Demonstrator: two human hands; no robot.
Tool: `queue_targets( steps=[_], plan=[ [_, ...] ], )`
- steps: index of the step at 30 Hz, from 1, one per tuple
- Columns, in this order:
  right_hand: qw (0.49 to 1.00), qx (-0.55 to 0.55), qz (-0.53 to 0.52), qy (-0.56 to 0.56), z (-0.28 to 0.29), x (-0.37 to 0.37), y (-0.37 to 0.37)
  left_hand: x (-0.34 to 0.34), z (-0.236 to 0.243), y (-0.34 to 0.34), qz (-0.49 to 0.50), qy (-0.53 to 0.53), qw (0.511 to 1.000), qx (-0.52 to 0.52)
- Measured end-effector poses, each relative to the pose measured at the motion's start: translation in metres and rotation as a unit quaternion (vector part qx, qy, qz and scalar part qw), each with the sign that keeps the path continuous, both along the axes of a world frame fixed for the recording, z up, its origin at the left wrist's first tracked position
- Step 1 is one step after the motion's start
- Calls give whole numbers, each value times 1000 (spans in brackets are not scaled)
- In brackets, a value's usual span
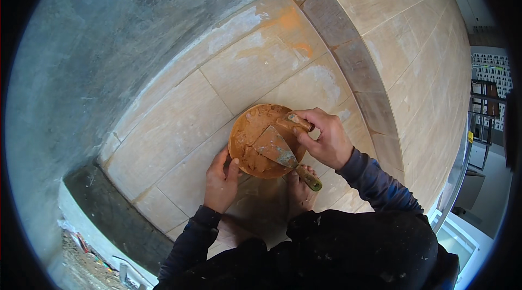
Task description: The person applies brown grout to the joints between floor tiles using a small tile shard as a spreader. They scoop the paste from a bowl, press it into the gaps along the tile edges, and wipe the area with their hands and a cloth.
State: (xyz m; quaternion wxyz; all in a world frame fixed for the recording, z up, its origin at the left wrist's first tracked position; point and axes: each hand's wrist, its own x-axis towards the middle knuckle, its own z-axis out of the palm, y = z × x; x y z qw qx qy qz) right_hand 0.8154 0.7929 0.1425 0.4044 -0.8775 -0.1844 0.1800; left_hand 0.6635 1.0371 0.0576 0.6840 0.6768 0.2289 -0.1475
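My left hand (222, 181) grips the rim of a round tub (237, 160) of orange-brown paste. My right hand (325, 138) holds a paste-smeared tool (293, 120) at the tub's upper right, partly hidden by my fingers. A putty knife (280, 153) with a green handle rests in the tub, its wide blade on the paste and its handle over the rim. One of my bare feet (302, 195) shows below.
Beige floor tiles (168, 121) meet a grey wall (87, 56), with orange smears near the corner. A brownish border strip (353, 61) and tiled wall (413, 72) rise at right. A dark trough (125, 208) lies lower left; metal frames (481, 127) stand far right.
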Motion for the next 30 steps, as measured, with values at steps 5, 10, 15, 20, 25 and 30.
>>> queue_targets(
  steps=[5, 10, 15, 20, 25, 30],
  plan=[
    [987, -29, 119, -106, -8, -27, 36, -6, -1, -5, 48, 3, 997, -58],
    [975, -135, 172, -47, -23, -55, 59, -9, 1, -7, 70, 30, 995, -71],
    [954, -149, 232, -117, -50, -83, 60, -3, 10, -15, 137, 90, 980, -114],
    [976, -142, 165, 18, -48, -79, 59, 1, 15, -20, 167, 115, 968, -145],
    [984, -91, 133, 71, -55, -59, 40, -1, 12, -21, 157, 108, 965, -178],
    [835, 218, -61, 501, -37, -21, 23, -7, 7, -9, 114, 110, 971, -180]
  ],
)
